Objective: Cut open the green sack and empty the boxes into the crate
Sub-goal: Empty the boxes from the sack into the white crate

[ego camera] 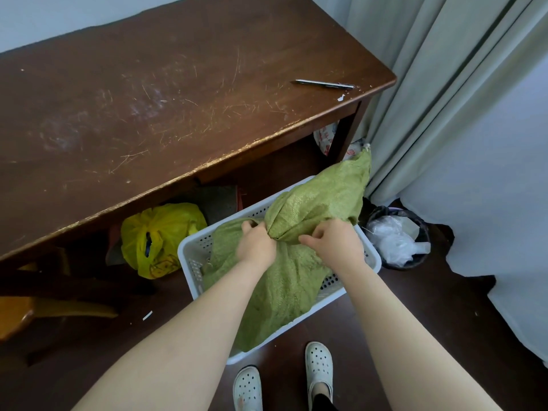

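Emptying step: our left hand (256, 243) and right hand (335, 244) clench the green sack (284, 286), bunched over the crate (189, 250); next, we judge, raise its 1-o'clock end to spill boxes.

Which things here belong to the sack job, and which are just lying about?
In the job: green sack, white crate, left hand and right hand gripping the sack, slim metal tool on the table, likely the cutter.
Lying about: yellow bag, black bin, wooden stool.

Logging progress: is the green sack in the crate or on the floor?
In: green sack lies in the white crate, far end over the rim; left hand and right hand grip it.
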